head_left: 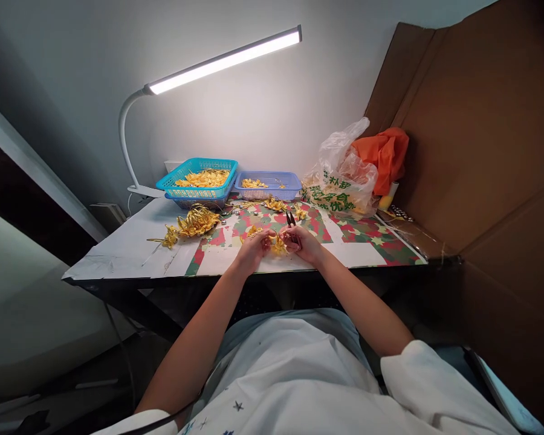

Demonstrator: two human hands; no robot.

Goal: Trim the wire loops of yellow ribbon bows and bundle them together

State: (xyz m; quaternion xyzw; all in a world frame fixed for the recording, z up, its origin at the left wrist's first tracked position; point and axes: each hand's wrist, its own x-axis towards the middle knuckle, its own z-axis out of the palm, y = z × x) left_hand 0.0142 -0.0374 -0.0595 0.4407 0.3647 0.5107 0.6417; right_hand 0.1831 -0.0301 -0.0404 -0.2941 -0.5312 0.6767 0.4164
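Near the front edge of the table, my left hand [254, 249] is closed in a pinch on a gold wire-and-leaf ornament [278, 246]. My right hand [303, 244] is closed around small dark pliers [291, 220], whose two slim jaws point up and away from me, slightly apart. The right fingertips also come close to the gold ornament; whether they touch it I cannot tell. Beyond the hands lie more gold flower pieces [276, 205]. Left of them rests a larger gold ornament [198, 221] with looped wires, beside a small gold flower [168, 237].
Behind, a turquoise basket [163, 183] of gold pieces is stacked on another, beside a lilac-blue basket [294, 181]. A plastic bag [340, 187] and orange cloth [383, 154] stand right, against cardboard [485, 133]. A lit lamp [226, 60] hangs over the table [131, 251].
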